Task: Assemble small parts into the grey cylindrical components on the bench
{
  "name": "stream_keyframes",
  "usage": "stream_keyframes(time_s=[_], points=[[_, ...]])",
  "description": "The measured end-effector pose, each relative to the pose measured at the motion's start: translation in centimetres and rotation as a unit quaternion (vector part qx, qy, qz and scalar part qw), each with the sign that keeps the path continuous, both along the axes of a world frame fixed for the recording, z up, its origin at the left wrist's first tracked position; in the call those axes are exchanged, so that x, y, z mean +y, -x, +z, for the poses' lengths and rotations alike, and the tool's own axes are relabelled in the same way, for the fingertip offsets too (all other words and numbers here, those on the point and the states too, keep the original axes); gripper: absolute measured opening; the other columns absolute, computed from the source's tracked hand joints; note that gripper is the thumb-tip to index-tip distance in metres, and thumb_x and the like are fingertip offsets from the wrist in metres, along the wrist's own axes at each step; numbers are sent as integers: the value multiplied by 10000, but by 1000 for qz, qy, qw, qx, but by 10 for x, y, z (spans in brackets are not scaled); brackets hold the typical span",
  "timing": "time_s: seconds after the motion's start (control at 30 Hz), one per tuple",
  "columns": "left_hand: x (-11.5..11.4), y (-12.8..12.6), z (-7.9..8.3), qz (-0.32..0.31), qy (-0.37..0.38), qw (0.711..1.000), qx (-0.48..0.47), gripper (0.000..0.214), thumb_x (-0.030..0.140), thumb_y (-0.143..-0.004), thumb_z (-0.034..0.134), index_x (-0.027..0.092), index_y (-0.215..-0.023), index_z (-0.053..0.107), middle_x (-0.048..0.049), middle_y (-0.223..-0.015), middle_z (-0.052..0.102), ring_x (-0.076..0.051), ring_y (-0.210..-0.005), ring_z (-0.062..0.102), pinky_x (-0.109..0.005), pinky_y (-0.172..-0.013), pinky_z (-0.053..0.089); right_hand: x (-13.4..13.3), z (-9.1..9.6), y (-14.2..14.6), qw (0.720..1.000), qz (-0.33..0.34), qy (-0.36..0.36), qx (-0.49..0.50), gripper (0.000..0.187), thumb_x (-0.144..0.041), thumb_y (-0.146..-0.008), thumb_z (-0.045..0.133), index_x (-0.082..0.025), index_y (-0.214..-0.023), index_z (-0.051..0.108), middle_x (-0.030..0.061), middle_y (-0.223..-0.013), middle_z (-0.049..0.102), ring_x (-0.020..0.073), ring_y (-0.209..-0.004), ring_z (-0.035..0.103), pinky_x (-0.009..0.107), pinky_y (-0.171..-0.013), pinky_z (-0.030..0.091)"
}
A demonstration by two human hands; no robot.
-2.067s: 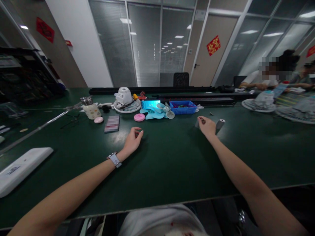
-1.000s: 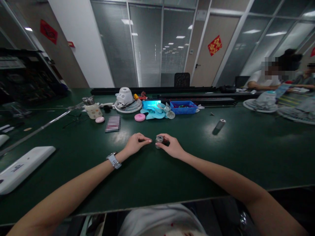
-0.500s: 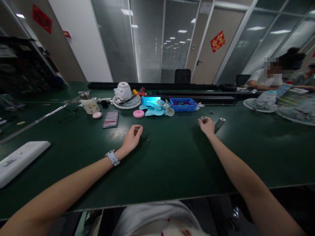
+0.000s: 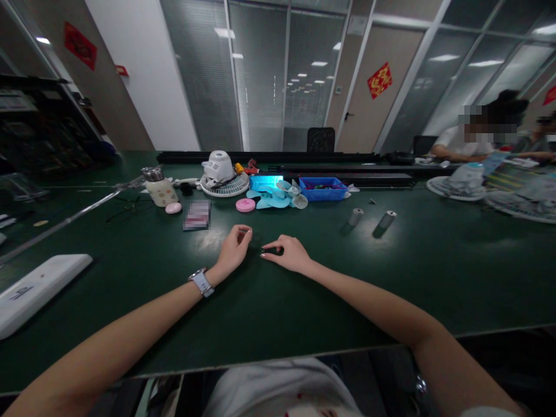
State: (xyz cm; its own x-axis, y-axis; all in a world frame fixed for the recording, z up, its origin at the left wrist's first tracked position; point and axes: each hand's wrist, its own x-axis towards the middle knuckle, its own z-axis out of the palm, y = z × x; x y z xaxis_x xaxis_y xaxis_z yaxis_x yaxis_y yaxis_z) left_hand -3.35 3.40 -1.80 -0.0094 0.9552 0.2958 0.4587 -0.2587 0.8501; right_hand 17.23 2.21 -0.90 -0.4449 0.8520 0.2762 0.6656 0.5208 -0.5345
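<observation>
My left hand [image 4: 234, 246] rests on the green table [image 4: 304, 301] with its fingers curled into a pinch; what it holds, if anything, is too small to see. My right hand [image 4: 289, 253] lies just to its right, thumb and forefinger closed towards a tiny dark piece [image 4: 263, 253] on the mat. Two small metal cylinders, one [image 4: 355, 216] and another [image 4: 386, 219], lie apart from both hands at the right, further back.
At the back stand a white fan grille with motor housing [image 4: 219, 174], light blue fan blades [image 4: 273, 197], a blue tray [image 4: 322, 188], a pink disc [image 4: 245, 205] and a patterned cup [image 4: 160, 191]. A white flat device [image 4: 39, 289] lies left. Other people [image 4: 478, 139] sit far right.
My right hand has left one metal cylinder beside the other at the right. It has come back to the middle, close to my left hand, which has barely moved.
</observation>
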Motion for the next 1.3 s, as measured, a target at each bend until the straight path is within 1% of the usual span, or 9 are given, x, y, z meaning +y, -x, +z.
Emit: stream_keyframes(time_s=[0.1,0.27,0.47,0.57,0.67,0.73,0.83,0.97,1.3], points=[[-1,-1,0,-2,-3,1000,4,302,434,-911,509,193,-1081,576,-48,-908,649,-188,-786,621,-316,-716,484,3,-3,-1,1000,-10,-9,4,266,-507,-853,678,-318,-1005,788,13,-786,591,134,-692,536,287,-674,387],[1,-1,-1,-8,-9,1000,7,300,440,-898,528,196,-1065,583,-51,-943,661,-186,-789,630,-312,-711,488,0,-1,1,1000,-11,-15,-25,484,-636,-785,686,-352,-1176,720,13,-838,569,148,-744,544,308,-732,387],[0,0,0,-5,1,1000,15,296,425,-900,523,197,-1079,581,-49,-917,656,-186,-772,632,-316,-700,491,9,-4,-8,999,-13,-38,34,251,-487,-878,657,-305,-994,786,13,-802,586,140,-712,546,281,-663,391],[-1,-1,2,-4,3,1000,18,285,421,-901,520,199,-1067,586,-42,-890,658,-183,-747,632,-313,-683,487,31,4,-60,975,-135,-153,83,280,-472,-906,617,-260,-987,781,41,-858,629,176,-776,577,307,-719,428],[-1,-1,2,-3,0,1000,17,282,425,-893,531,202,-1054,594,-39,-885,661,-180,-738,631,-309,-676,484,55,13,-136,895,-327,-288,91,337,-454,-931,562,-200,-1002,771,103,-981,664,245,-954,593,369,-874,431],[0,-1,1,-5,-3,1000,16,288,429,-890,535,202,-1057,593,-40,-898,661,-181,-749,632,-309,-682,485,66,15,-182,852,-408,-314,90,353,-415,-938,534,-157,-1010,764,136,-1031,686,267,-1015,597,387,-924,422],[0,-1,1,-9,2,1000,24,295,430,-896,528,199,-1067,591,-35,-884,657,-184,-760,633,-310,-692,482,72,12,-222,851,-435,-279,89,351,-379,-929,513,-143,-1008,760,137,-1048,724,264,-1007,628,375,-924,435],[0,-1,2,-7,10,999,29,304,426,-903,517,194,-1086,587,-41,-905,650,-181,-755,628,-311,-694,476,75,5,-225,873,-429,-215,89,372,-402,-912,510,-153,-1031,758,130,-1052,745,266,-928,664,364,-848,469],[1,-1,0,-8,6,1000,12,317,417,-888,533,190,-1107,568,-34,-874,632,-174,-730,624,-295,-659,464,77,3,-221,862,-455,-217,53,451,-442,-921,449,-129,-1009,762,162,-964,752,280,-847,673,364,-779,471]])
